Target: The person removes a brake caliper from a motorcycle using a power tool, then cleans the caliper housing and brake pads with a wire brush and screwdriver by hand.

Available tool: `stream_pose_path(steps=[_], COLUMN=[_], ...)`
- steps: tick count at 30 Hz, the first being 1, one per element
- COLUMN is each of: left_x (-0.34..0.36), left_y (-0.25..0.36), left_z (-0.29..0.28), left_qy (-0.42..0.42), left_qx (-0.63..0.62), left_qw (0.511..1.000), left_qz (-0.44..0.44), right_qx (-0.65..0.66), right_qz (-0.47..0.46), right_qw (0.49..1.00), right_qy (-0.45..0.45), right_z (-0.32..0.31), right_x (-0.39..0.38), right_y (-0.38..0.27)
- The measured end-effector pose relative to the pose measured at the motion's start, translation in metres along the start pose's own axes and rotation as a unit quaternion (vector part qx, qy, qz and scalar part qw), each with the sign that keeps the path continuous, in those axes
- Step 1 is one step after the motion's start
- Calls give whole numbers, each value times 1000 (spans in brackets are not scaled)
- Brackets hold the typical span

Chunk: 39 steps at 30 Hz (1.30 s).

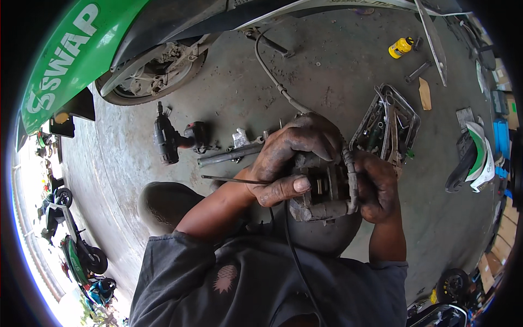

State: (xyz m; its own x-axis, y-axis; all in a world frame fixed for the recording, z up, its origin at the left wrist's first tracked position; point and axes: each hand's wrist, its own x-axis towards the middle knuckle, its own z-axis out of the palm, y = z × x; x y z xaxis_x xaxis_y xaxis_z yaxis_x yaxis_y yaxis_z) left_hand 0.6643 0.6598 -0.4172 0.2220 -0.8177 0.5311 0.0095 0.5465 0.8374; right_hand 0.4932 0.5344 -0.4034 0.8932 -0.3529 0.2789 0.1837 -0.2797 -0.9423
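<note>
My greasy left hand [289, 158] grips a dirty metal brake caliper [321, 193] from the left and over its top, thumb along its front. A thin dark rod [223, 179] sticks out leftward from beneath that thumb; I cannot tell whether it is held. My right hand [376, 185] holds the caliper's right side, its fingertips partly hidden. A sleeved hose [275, 82] runs from the scooter above down behind my left hand to the caliper, and a fitting [350, 169] shows beside my right fingers. A thin black cable [291, 245] hangs below the caliper across my shirt.
A green scooter [81, 32] with its wheel [150, 82] fills the top left. On the floor lie impact drivers [168, 141], a metal tube [223, 157], a tool tray [384, 128], a yellow bottle [400, 48] and loose panels [474, 155]. Parked scooters [79, 245] line the left.
</note>
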Motion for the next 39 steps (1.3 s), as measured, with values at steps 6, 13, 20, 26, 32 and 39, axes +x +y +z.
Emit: stream_pose_path(steps=[6, 13, 20, 26, 32, 39], left_x=[-12, -25, -14, -7, -8, 5], left_y=[-12, -9, -23, -59, -89, -125], left_z=[13, 23, 15, 15, 42, 58], left_qy=[22, 118, 94, 136, 68, -160], left_qx=[106, 23, 123, 294, 530, 476], left_qw=[991, 981, 985, 936, 819, 770], left_qz=[-78, -152, -81, -136, -211, -393], right_qx=[-98, -141, 450, 108, 110, 136], right_qz=[-37, 135, 285, 206, 232, 263], right_qw=[993, 977, 809, 972, 947, 921], right_qy=[47, 84, 247, 39, 193, 252], right_z=[-2, -63, -45, -8, 8, 85], right_x=[-14, -54, -57, -9, -27, -123], right_y=[17, 22, 52, 53, 147, 292])
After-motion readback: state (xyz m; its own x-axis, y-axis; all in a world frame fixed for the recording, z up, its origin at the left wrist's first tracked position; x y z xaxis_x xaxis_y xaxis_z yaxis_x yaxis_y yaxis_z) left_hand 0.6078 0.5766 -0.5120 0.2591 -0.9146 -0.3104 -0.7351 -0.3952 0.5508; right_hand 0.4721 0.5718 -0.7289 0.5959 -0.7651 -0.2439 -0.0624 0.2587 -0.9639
